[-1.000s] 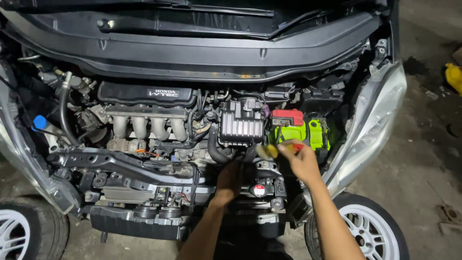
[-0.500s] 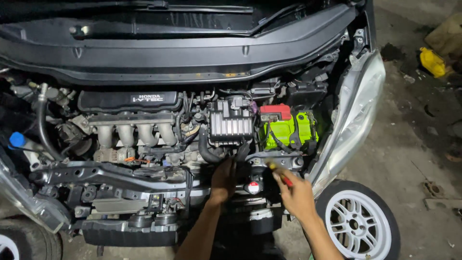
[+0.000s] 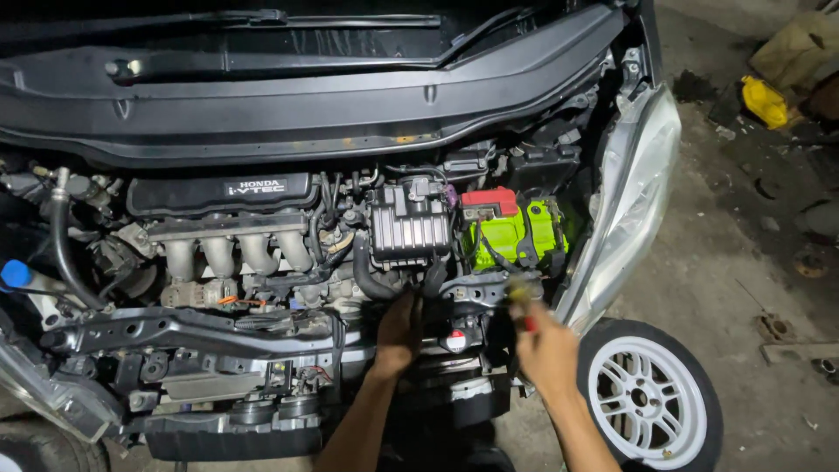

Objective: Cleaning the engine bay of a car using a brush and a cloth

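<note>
Compared with half a second earlier, the right hand [image 3: 546, 350] is seen drawn slightly lower, away from the green battery [image 3: 516, 234], while the left hand [image 3: 399, 332] is kept low in the engine bay. A yellow-handled tool [image 3: 524, 293], blurred, is gripped in the closed right hand, its tip just below the battery and beside the radiator cap [image 3: 455, 340]. The left hand's fingers are pressed against a black hose [image 3: 371, 278]; whether they are closed on it cannot be told. The hands are held apart.

Stained concrete floor [image 3: 743, 262], white-rimmed wheel [image 3: 647, 398], yellow container [image 3: 765, 100] on it
</note>
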